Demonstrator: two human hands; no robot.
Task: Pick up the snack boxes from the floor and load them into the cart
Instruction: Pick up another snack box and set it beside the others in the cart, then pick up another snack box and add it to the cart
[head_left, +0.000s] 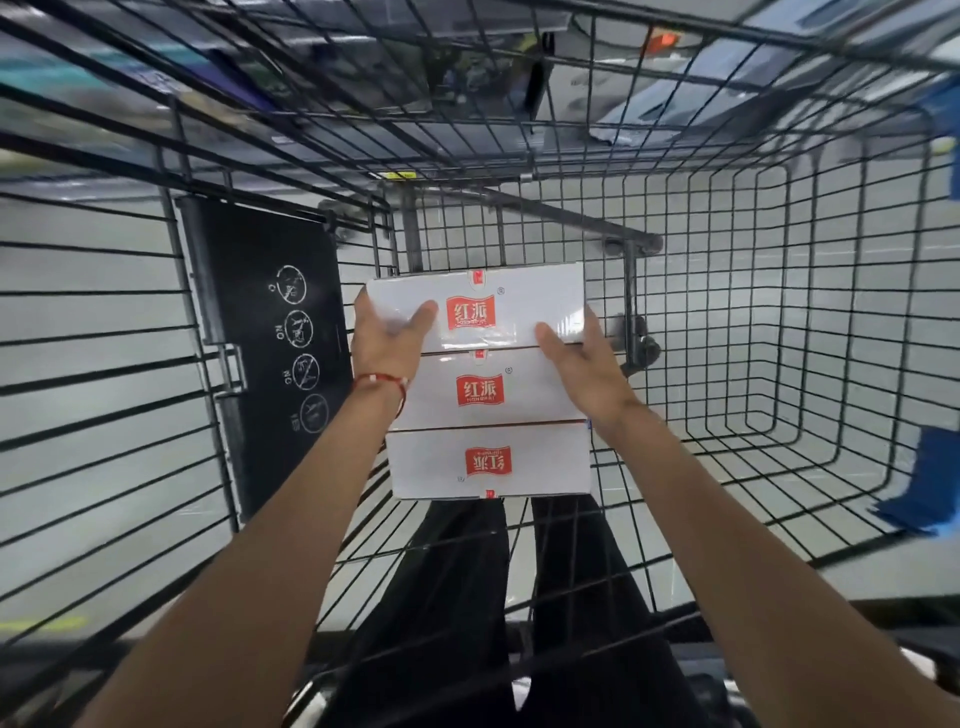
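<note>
I'm looking straight down into the wire cart w/ both arms stretched out ahead. Three white snack boxes w/ red logos sit in a row running away from me, edges touching: far box, middle box, near box. Each box's long axis runs left-right across my view, so the row itself points fwd along the basket. My left hand is on the left end of the far box, fingers spread across its top and the corner; my right hand is clamped on its right end, thumb on top. So both hands are grasping the far box from opposite short ends, approx symmetric, neither clearly nearer. Can't tell if it's already resting on the basket floor or a touch above it; the other two look seated. Black flap w/ warning icons stands just left of the row, near my left wrist. My guess: what matters next is keeping this box square to the middle one and snug against it before letting go, then pulling both hands out sideways
</note>
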